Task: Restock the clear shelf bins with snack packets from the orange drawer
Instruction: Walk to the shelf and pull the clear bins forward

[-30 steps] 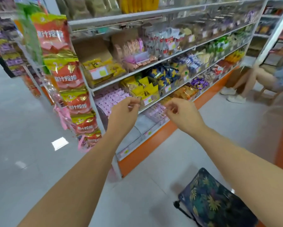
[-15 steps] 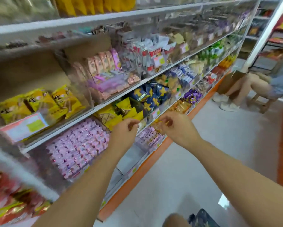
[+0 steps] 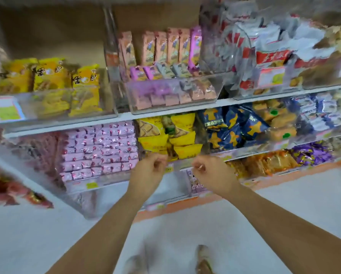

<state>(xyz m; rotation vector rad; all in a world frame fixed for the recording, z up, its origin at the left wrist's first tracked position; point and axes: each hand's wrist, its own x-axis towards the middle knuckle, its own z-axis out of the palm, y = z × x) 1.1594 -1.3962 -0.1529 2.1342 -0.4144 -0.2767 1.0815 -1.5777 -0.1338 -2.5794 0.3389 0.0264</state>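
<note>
The left grip (image 3: 148, 172) is hovering with its fingers (image 3: 159, 162) curled in toward the thumb, right at the front lip of a clear bin (image 3: 183, 165) on the middle shelf. Blur is hiding whether it is pinching that lip, grasping something small, or clenched on nothing, so I cannot tell. The right grip (image 3: 212, 174) is hanging just beside it at the same height, fingers likewise curled, with a small shiny speck (image 3: 200, 167) showing at the fingertips; whether it is grasping that speck I cannot tell either. The two grips are sitting near each other but apart, both forearms reaching up from the bottom of the view.

Behind them, the clear bin is holding yellow packets (image 3: 187, 150) heaped loosely. To its left, pink packets (image 3: 98, 149) are lying in tidy rows in a neighbouring bin, and to its right dark blue packets (image 3: 234, 129) printed with orange stars are piling up. One shelf higher, taller yellow packets (image 3: 51, 76) are standing upright at the left, pink upright packets (image 3: 161, 48) are lining the back of a slant-fronted bin (image 3: 171, 93), and red-and-white packets (image 3: 264, 56) are crowding the right.

Below the grips, an orange band (image 3: 177, 206) is running along the foot of the shelving, meeting the pale floor (image 3: 185, 230); I cannot tell whether it is a drawer front. Two shoes (image 3: 204, 260) are showing at the bottom edge.
</note>
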